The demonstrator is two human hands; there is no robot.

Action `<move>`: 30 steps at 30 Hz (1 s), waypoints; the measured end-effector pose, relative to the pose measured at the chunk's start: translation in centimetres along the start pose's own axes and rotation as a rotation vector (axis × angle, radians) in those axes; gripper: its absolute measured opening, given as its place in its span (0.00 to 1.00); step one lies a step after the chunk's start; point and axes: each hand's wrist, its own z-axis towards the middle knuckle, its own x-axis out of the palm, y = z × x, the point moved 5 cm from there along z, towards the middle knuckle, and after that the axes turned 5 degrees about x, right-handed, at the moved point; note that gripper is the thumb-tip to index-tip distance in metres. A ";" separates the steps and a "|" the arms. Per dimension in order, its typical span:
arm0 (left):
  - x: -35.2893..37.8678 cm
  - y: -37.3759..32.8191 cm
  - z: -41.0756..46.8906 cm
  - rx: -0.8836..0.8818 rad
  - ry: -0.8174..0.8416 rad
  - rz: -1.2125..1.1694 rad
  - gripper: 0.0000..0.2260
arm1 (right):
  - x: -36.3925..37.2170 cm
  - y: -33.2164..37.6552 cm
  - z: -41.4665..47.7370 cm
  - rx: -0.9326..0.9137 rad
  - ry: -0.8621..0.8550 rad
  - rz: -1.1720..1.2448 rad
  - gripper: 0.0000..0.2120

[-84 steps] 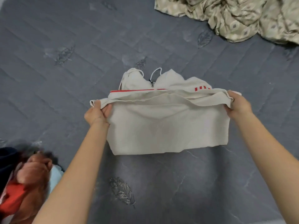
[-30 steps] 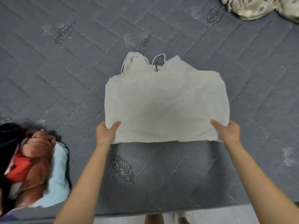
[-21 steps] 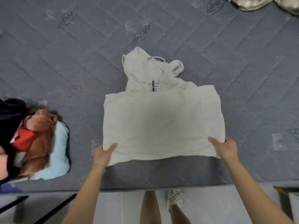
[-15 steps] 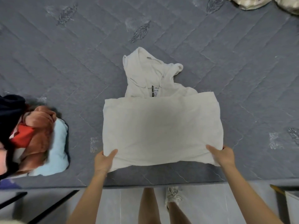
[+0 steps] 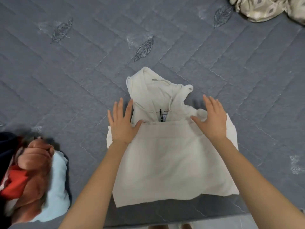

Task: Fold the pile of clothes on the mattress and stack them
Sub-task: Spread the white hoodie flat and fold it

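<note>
At the near left edge of the grey quilted mattress [image 5: 79, 90] sits a pile of clothes [image 5: 34, 172], blurred, with dark navy, rust-brown, red and pale blue pieces bunched together and the pale blue one nearest the middle. To its right, the left hand [image 5: 123, 123] is spread flat, palm down, fingers straight and apart, gripping nothing. Its palm is over the far left corner of the folded body of the white hoodie [image 5: 173, 166], and its fingertips reach past the cloth over the bare mattress. Whether the palm presses the cloth or hangs just above it cannot be told. The hoodie lies in the middle of the mattress close to the near edge, its body folded into a rough rectangle. Its hood [image 5: 153, 93] sticks out toward the far side, and a black neck label [image 5: 160, 115] shows between the two hands. Beyond the hood a stitched leaf motif [image 5: 144, 49] marks the mattress. The right hand [image 5: 212, 120] is likewise flat and open, fingers straight, thumb pointing inward, over the far right corner of the folded body and holding nothing. At the far right corner of the mattress lies a crumpled beige patterned fabric [image 5: 264, 7], well apart from the hoodie.
</note>
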 end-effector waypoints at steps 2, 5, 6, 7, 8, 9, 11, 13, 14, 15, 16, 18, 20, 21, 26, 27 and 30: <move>0.2 0.4 2.1 0.033 0.012 0.036 0.35 | 0.3 1.0 1.6 -0.033 -0.015 -0.030 0.41; 0.5 0.9 4.2 0.078 0.007 0.075 0.35 | 0.9 2.3 3.1 -0.091 -0.043 -0.054 0.41; 0.7 1.1 4.8 0.083 0.018 0.078 0.35 | 1.1 2.7 3.5 -0.097 -0.044 -0.059 0.41; 0.9 1.2 5.3 0.081 0.028 0.074 0.34 | 1.5 2.8 4.0 -0.093 -0.038 -0.055 0.41; 1.1 1.4 5.9 0.073 0.030 0.064 0.34 | 2.0 3.0 4.4 -0.082 -0.026 -0.057 0.41; 1.2 1.5 6.4 0.058 0.027 0.047 0.34 | 2.4 3.2 4.9 -0.075 -0.010 -0.052 0.42; 1.6 1.6 7.6 0.024 0.018 0.003 0.33 | 3.1 3.5 6.0 -0.033 0.044 -0.033 0.44; 1.9 1.3 9.3 -0.011 0.006 -0.058 0.33 | 3.6 3.4 7.0 0.057 0.119 0.076 0.44; 2.0 1.1 10.2 -0.032 -0.004 -0.102 0.32 | 3.5 3.4 7.3 0.119 0.147 0.191 0.43; 2.1 0.9 11.3 -0.057 -0.017 -0.155 0.32 | 3.6 3.3 7.6 0.195 0.163 0.331 0.41; 2.1 0.5 12.4 -0.092 -0.037 -0.220 0.32 | 4.1 2.9 8.0 0.296 0.186 0.452 0.40; 2.7 0.1 14.4 -0.199 -0.072 -0.395 0.32 | 5.2 2.7 9.1 0.539 0.249 0.662 0.37; 3.5 0.2 16.0 -0.375 -0.085 -0.605 0.35 | 7.0 2.4 10.2 0.731 0.292 0.836 0.38; 4.0 0.5 16.5 -0.477 -0.085 -0.685 0.36 | 7.9 2.2 10.7 0.796 0.311 0.900 0.39; 3.4 1.1 16.8 -0.634 -0.070 -0.740 0.19 | 8.3 2.5 11.7 0.944 0.329 1.052 0.20; 2.9 1.0 16.7 -0.605 -0.096 -0.801 0.13 | 7.8 2.8 11.9 0.932 0.320 1.075 0.11; 0.8 0.7 16.5 -0.439 -0.194 -1.132 0.09 | 5.2 3.6 12.4 0.810 0.270 1.205 0.06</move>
